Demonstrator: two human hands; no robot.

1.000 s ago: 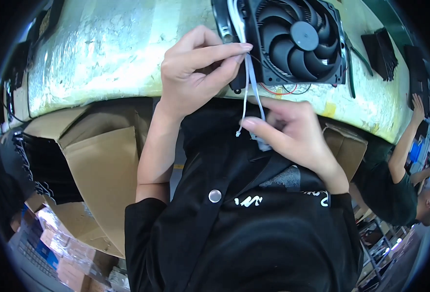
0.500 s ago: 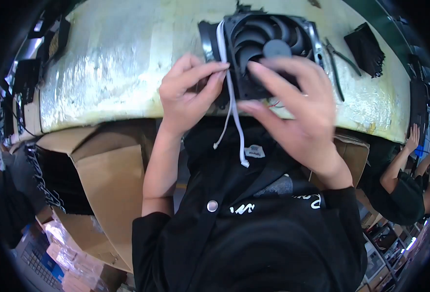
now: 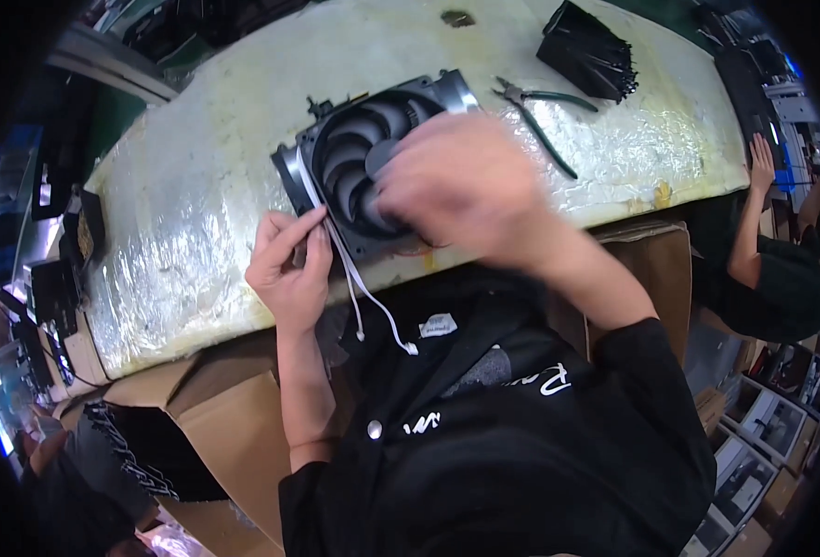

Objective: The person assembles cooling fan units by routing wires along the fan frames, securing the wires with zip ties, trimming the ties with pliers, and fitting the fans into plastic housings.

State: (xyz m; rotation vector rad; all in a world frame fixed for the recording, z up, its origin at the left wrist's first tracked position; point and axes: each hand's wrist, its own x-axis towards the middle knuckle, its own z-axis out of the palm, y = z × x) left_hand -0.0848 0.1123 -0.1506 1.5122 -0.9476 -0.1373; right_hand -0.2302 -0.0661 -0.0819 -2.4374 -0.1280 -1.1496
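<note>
A black cooling fan (image 3: pixel 340 176) in a square frame with shiny metal ends lies at the table's near edge. White cables (image 3: pixel 309 181) run along its left side, and their loose ends with small connectors hang over the edge. My left hand (image 3: pixel 289 269) is closed, thumb and forefinger pinching the cables at the frame's near left corner. Over the right part of the fan is my right hand (image 3: pixel 466 181), blurred by motion. Its fingers are bent, and whether they hold anything is hidden.
Green-handled cutting pliers (image 3: pixel 535 116) lie right of the fan, beyond them a bundle of thin black strips (image 3: pixel 586 51). The table (image 3: pixel 196 251) has a film-covered top. Open cardboard boxes (image 3: pixel 234 436) stand below its edge. A co-worker's arm (image 3: pixel 749 227) shows at far right.
The view has turned, so the fan now appears tilted and further left. My right hand has moved further over the fan from its near right side. My left hand keeps its pinch.
</note>
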